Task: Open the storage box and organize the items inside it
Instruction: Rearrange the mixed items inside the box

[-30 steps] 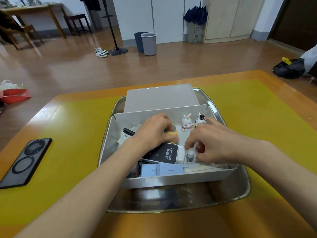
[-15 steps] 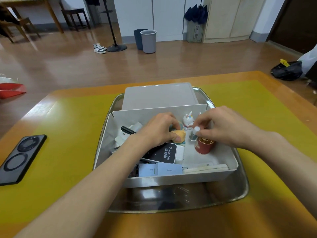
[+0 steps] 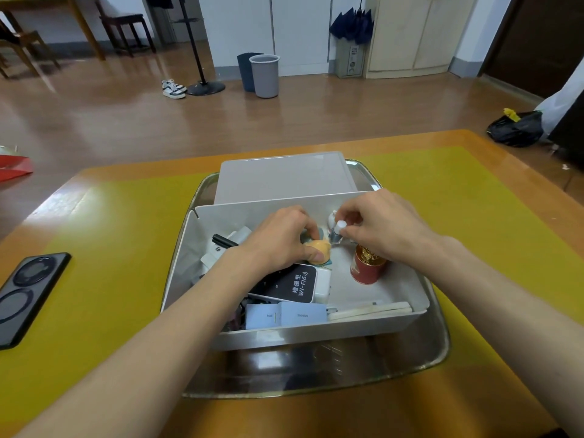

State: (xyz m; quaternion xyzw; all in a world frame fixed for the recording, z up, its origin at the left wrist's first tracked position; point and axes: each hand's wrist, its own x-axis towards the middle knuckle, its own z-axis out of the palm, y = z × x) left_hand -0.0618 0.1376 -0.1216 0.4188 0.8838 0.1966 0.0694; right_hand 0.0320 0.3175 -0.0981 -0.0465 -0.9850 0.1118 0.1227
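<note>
Right hand point(image 3: 384, 227) pinches small vial point(image 3: 335, 233); left hand point(image 3: 278, 240) grips orange toy point(image 3: 317, 248). Set vial upright near storage box point(image 3: 420, 298) far wall, clear of red tin point(image 3: 366, 268).

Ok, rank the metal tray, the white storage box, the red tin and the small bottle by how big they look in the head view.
1. Metal tray
2. White storage box, sitting in the tray
3. Red tin
4. Small bottle, pinched by the right hand; partly hidden

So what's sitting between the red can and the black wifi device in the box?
In the head view, only bare white box floor lies between the red can and the black wifi device; its white end sits beside that stretch.
</note>
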